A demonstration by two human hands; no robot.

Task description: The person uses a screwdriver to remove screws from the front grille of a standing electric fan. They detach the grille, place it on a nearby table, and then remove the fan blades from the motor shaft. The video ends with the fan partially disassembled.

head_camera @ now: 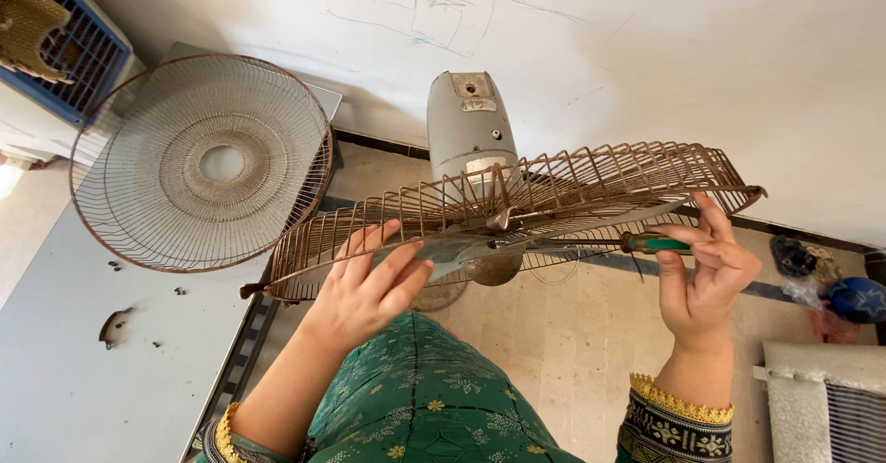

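The fan (466,135), a grey motor housing with a rusty rear grille (554,186) on it, stands in the middle of the view on the tiled floor (572,334), against the white wall (646,48).

The left hand (365,288) lies at the near left of the fan, palm toward the grille. Its fingers (388,260) are spread and laid flat on the metal blade (443,246) and the lower wires of the grille; they press rather than grip, closed around nothing.

The right hand (706,274) is at the right end of the grille. Its fingers (697,241) are pinched narrow around the green handle of a screwdriver (646,243). The shaft runs level, leftward under the grille wires, toward the hub (494,264) at the fan's centre. Whether the tip sits in a screw there cannot be told.

Left of the fan, a second grille (203,163), round with a hole at its centre, leans on its edge against the wall, resting on a pale grey tabletop (83,371). A blue crate (83,52) shows at the far left, beyond that grille.

Right of the fan, on the floor near the wall, lie a dark blue ball (858,299) and some small dark bits. A grey ribbed panel (831,398) sits at the near right. Green patterned cloth (415,398) and gold-trimmed cuffs fill the bottom, below the fan.
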